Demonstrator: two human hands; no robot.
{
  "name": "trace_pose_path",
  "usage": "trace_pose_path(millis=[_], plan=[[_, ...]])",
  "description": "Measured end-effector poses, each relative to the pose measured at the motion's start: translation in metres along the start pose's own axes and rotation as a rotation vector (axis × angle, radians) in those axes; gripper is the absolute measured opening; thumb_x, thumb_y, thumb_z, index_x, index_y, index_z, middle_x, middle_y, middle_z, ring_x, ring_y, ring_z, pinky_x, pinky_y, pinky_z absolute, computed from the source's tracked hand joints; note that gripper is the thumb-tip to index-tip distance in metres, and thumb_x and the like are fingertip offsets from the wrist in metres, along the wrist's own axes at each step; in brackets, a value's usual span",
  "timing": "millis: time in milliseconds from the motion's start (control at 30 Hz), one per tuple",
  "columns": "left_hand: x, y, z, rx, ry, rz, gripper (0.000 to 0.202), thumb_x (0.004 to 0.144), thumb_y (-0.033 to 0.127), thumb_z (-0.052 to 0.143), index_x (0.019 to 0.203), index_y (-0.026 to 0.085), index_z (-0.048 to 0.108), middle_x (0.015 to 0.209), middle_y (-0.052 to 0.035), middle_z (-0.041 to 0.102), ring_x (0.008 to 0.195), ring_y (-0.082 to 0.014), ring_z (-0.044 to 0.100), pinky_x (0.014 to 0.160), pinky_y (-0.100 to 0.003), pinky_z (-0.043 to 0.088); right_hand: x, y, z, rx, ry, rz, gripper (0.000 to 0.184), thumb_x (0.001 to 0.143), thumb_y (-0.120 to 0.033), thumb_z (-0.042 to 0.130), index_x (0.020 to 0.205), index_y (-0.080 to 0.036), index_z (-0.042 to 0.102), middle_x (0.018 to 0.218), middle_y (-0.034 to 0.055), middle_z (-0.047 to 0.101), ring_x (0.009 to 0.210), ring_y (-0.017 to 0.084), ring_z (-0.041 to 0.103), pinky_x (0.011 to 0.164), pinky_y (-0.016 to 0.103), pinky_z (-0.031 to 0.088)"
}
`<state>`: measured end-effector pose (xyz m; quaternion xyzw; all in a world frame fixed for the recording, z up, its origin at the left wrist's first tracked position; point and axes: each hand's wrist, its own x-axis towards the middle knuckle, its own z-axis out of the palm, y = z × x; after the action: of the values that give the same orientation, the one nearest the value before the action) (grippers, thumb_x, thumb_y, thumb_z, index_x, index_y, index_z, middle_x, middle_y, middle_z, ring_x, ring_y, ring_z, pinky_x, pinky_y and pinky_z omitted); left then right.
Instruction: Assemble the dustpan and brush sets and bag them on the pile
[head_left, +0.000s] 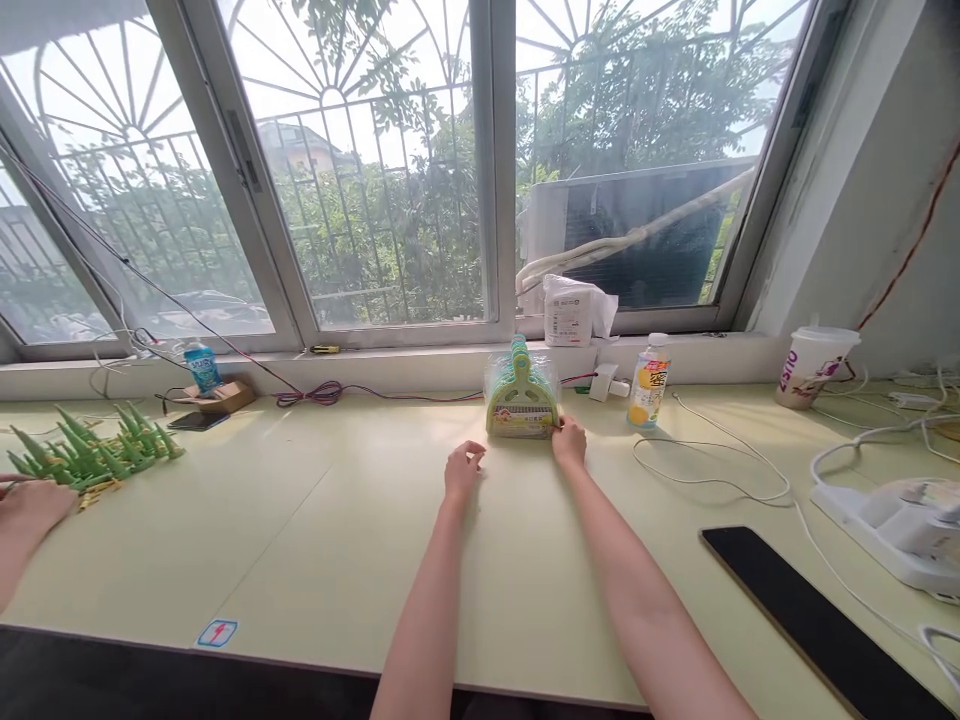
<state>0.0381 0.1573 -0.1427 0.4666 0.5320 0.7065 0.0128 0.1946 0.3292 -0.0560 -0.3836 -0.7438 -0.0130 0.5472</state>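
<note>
A stack of small green dustpans in clear plastic packaging stands upright near the back of the table, handles up, with a printed label across the front. My right hand grips the front dustpan's lower right edge, fingers closed on it. Just to the left and nearer to me, my left hand hovers over or rests on the tabletop, thumb and fingers loosely curved with a gap between them. It holds nothing and is apart from the stack.
At right are a juice bottle, a lidded cup, cables, a dark phone or tablet and a power strip. On the left, another person's hand touches green spiky pieces. A white package sits on the sill.
</note>
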Motion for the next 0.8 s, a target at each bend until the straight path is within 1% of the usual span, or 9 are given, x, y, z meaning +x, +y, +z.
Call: trace_pose_path(millis=[133,233,300,400,500,567,667,733,800], plan=[[-0.002,0.003,0.000,0.014,-0.039,-0.015,0.012,0.078,0.029,0.059,0.085,0.023,0.067,0.093,-0.0037,0.067,0.065,-0.0142,0.060,0.057,-0.026,0.044,0.003,-0.007,0.007,-0.069,0.026,0.033,0.024,0.081,-0.012,0.046,0.103,-0.014,0.056,0.107,0.0141,0.056,0.088,0.023,0.057,0.064,0.029,0.037],[-0.004,0.006,0.001,0.081,-0.051,-0.071,0.012,0.076,0.032,0.063,0.080,0.021,0.067,0.082,-0.0025,0.068,0.064,-0.0141,0.061,0.059,-0.026,0.044,0.002,-0.012,0.008,-0.056,0.052,0.045,0.032,0.081,-0.013,0.049,0.112,-0.015,0.047,0.111,0.0124,0.053,0.088,0.021,0.056,0.062,0.028,0.037],[-0.004,0.007,0.001,0.124,-0.055,-0.087,0.014,0.075,0.034,0.064,0.076,0.020,0.067,0.076,-0.0021,0.067,0.062,-0.0139,0.061,0.061,-0.026,0.044,0.000,-0.013,0.006,-0.070,0.067,0.031,0.031,0.082,-0.015,0.050,0.112,-0.016,0.044,0.111,0.0123,0.053,0.093,0.022,0.055,0.063,0.029,0.038],[-0.003,0.007,0.001,0.136,-0.059,-0.084,0.014,0.077,0.032,0.062,0.075,0.020,0.067,0.077,-0.0021,0.067,0.062,-0.0133,0.061,0.066,-0.027,0.044,-0.004,-0.013,0.003,-0.133,0.117,0.005,0.027,0.082,-0.019,0.052,0.108,-0.017,0.046,0.111,0.0133,0.053,0.104,0.027,0.049,0.069,0.032,0.039],[-0.003,0.008,0.000,0.145,-0.067,-0.100,0.014,0.078,0.031,0.060,0.077,0.019,0.068,0.076,-0.0022,0.068,0.063,-0.0139,0.061,0.068,-0.027,0.044,-0.008,-0.014,0.000,-0.159,0.164,-0.006,0.035,0.080,-0.023,0.055,0.113,-0.017,0.044,0.116,0.0151,0.051,0.109,0.030,0.046,0.073,0.034,0.040],[-0.004,0.009,0.000,0.169,-0.079,-0.100,0.016,0.078,0.033,0.060,0.079,0.019,0.069,0.070,-0.0021,0.066,0.066,-0.0152,0.062,0.068,-0.027,0.043,-0.012,-0.017,0.000,-0.185,0.174,-0.056,0.040,0.080,-0.024,0.055,0.117,-0.017,0.042,0.120,0.0162,0.048,0.111,0.030,0.044,0.076,0.036,0.039],[-0.006,0.012,0.000,0.208,-0.108,-0.089,0.018,0.078,0.034,0.058,0.079,0.020,0.070,0.067,-0.0020,0.066,0.069,-0.0163,0.062,0.067,-0.028,0.042,-0.019,-0.020,-0.001,-0.249,0.194,-0.181,0.042,0.081,-0.024,0.053,0.121,-0.017,0.040,0.126,0.0174,0.045,0.112,0.031,0.043,0.080,0.040,0.036],[-0.007,0.013,-0.001,0.219,-0.125,-0.083,0.019,0.078,0.034,0.058,0.079,0.020,0.070,0.070,-0.0021,0.067,0.069,-0.0162,0.062,0.066,-0.027,0.041,-0.023,-0.023,-0.002,-0.284,0.226,-0.271,0.040,0.082,-0.022,0.050,0.120,-0.017,0.041,0.127,0.0181,0.044,0.111,0.031,0.043,0.081,0.040,0.034],[-0.007,0.013,-0.001,0.226,-0.136,-0.075,0.020,0.078,0.035,0.057,0.079,0.020,0.070,0.073,-0.0023,0.068,0.070,-0.0162,0.062,0.065,-0.027,0.041,-0.027,-0.027,-0.004,-0.311,0.255,-0.353,0.034,0.083,-0.020,0.048,0.116,-0.017,0.043,0.125,0.0184,0.046,0.110,0.030,0.043,0.081,0.040,0.033]])
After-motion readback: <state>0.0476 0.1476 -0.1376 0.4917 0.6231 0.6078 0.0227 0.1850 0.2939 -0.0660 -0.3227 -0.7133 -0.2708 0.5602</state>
